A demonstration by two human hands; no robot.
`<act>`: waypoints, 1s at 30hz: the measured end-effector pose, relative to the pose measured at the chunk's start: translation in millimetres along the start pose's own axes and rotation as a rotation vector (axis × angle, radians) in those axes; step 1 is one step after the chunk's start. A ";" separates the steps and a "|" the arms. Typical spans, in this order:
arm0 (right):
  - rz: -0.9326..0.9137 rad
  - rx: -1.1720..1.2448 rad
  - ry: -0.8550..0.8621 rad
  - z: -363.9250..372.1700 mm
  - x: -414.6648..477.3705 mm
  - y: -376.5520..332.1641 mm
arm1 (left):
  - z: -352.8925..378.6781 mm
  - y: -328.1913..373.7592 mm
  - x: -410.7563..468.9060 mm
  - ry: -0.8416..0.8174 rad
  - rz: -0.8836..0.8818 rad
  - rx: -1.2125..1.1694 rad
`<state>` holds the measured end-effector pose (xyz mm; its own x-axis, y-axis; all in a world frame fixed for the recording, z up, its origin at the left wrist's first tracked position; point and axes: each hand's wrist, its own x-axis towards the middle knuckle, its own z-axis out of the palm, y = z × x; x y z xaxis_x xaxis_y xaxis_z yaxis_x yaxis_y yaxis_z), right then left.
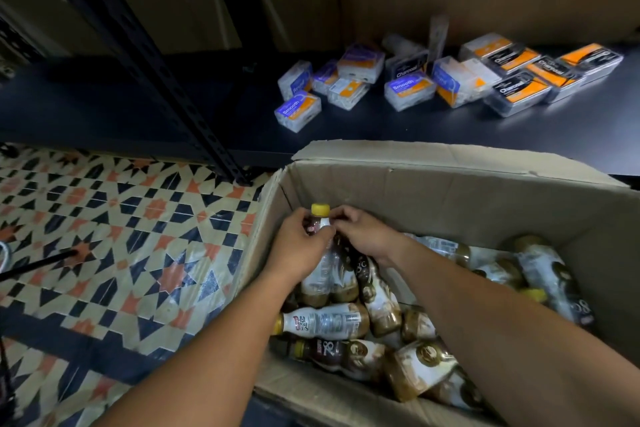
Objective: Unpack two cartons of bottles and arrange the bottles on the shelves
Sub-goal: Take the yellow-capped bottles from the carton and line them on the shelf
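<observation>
A yellow-capped bottle point(320, 211) is held upright inside the carton point(450, 166), against its far left corner. Its neck is gripped by the curled fingers of the left hand point(298, 246) and pinched from the other side by the right hand point(363, 236), seemingly so that it can be lifted straight out. More bottles point(332, 321) are heaped on their sides within the carton. Beyond the carton, a dark shelf point(173, 107) is partly taken by small packets point(405, 88).

Patterned floor tiles point(104, 236) are being shown at lower left; a dark shelf point(104, 107) is being dimly lit above.
</observation>
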<state>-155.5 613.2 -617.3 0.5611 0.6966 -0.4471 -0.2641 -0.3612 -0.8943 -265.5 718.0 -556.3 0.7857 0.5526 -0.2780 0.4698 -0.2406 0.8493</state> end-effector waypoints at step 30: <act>-0.850 -0.371 0.505 -90.0 -195.1 -282.0 | -124.5 288.1 -54.0 0.204 0.837 0.016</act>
<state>-119.9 523.3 -276.1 0.7326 0.5019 0.4597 0.5779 -0.1019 -0.8097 -222.7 718.1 -240.7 0.7892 0.3201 0.5241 -0.2250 -0.6434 0.7318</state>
